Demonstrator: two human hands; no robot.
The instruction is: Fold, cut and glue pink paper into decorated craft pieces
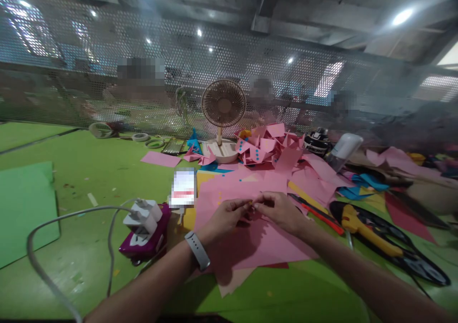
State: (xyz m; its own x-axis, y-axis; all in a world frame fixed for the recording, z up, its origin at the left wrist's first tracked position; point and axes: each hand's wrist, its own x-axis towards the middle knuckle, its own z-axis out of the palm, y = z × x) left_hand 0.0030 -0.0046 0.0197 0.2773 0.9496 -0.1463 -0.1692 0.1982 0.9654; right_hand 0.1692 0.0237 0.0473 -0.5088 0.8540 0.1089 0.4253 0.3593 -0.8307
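Above a stack of pink paper sheets (222,246), my two hands meet fingertip to fingertip. My left hand (229,215), below a wrist with a grey watch strap (197,251), is closed in a pinch. Opposite it my right hand (281,212) also pinches with thumb and forefinger. A tiny yellowish piece (251,202) shows between the fingertips; its kind is too small to make out. Little yellow and blue squares dot the pink paper just beyond my hands.
A smartphone (183,187) and a purple power strip (157,234) with white chargers lie left. Behind stand a small fan (223,104) and a heap of folded pink paper (270,144). On the right are a red-and-black cutter (322,217) and a yellow-handled tool (372,234).
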